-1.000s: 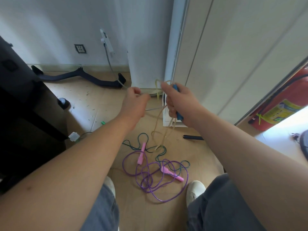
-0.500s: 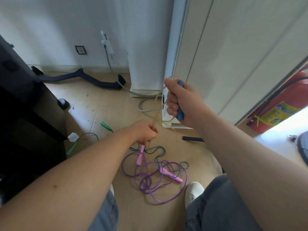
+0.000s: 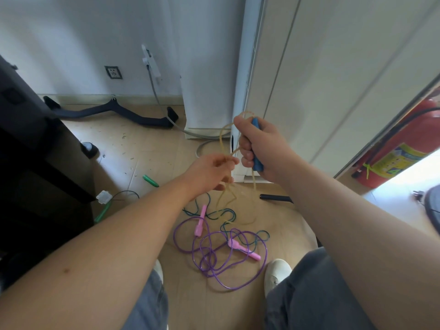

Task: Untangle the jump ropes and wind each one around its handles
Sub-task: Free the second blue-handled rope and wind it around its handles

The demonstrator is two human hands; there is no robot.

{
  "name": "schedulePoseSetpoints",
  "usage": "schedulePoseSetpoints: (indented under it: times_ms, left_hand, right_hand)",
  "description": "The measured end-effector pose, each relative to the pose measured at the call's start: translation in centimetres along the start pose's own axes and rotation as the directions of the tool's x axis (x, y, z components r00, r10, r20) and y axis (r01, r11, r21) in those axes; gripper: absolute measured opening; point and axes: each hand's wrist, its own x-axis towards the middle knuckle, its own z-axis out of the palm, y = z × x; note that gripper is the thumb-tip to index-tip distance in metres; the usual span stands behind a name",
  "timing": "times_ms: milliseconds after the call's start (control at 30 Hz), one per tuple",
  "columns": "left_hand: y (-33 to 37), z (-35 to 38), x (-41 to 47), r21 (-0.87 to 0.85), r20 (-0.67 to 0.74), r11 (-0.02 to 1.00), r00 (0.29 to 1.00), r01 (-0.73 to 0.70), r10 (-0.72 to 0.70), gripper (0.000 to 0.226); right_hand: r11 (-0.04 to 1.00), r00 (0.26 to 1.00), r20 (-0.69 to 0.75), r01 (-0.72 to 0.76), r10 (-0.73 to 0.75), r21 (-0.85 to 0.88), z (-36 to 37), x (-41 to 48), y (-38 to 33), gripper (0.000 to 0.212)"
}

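Right hand [image 3: 262, 148] is curled in a fist round a blue handle [image 3: 257, 164], held upright above the floor, in front of the white cabinet [image 3: 209, 67]. A tan rope [image 3: 222, 136] loops up over the top of that fist and hangs down on its left. Left hand [image 3: 210, 171], just beside the right and a little lower, pinches this tan rope between its curled fingers, and the strands below it trail down to the floor.

On the wooden floor [image 3: 142, 144], near the person's feet, lies a purple rope [image 3: 222, 285] in loose overlapping coils with 2 pink handles, one [image 3: 199, 225] at the far left of the heap and one [image 3: 245, 250] at its right. A dark teal rope [image 3: 229, 211] crosses through the far side of the coils.

Further left, a green handle [image 3: 150, 181] lies apart from the heap. A white shoe [image 3: 277, 272] stands just right of the purple coils. A red fire extinguisher [image 3: 402, 148] stands at the far right, and a wall socket [image 3: 113, 72] sits on the far wall.
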Motion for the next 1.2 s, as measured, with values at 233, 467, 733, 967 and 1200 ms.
schedulePoseSetpoints:
  times_ms: [233,467,733,967,1200]
  left_hand:
    - [-0.6,-1.7,-0.1,0.106,-0.109,0.971,0.973,0.215,-0.203,0.018]
    - [3.8,-2.6,-0.5,-0.718,0.000,0.693,0.996,0.065,-0.093,0.017]
    - [2.1,-3.4,0.1,-0.646,-0.049,0.752,0.976,0.132,-0.214,0.035]
    - [-1.0,-1.5,-0.5,0.364,0.080,0.888,0.940,0.281,-0.331,0.052]
    - [-2.9,-1.2,0.3,0.544,0.000,0.821,0.979,0.172,-0.205,0.093]
  right_hand:
    - [0.914,0.971,-0.202,0.033,-0.125,-0.404,-1.3,0.7,0.5,0.033]
    - [0.540,0.973,0.174,0.067,0.149,-0.839,-0.7,0.4,2.6,0.055]
    - [0.648,0.993,0.085,0.010,0.085,-0.762,0.3,1.2,3.0,0.050]
    - [0.888,1.000,-0.003,0.012,-0.016,-0.460,0.5,1.0,1.4,0.060]
    - [0.802,0.983,0.073,0.179,-0.168,-0.570,1.7,-1.2,-0.4,0.071]
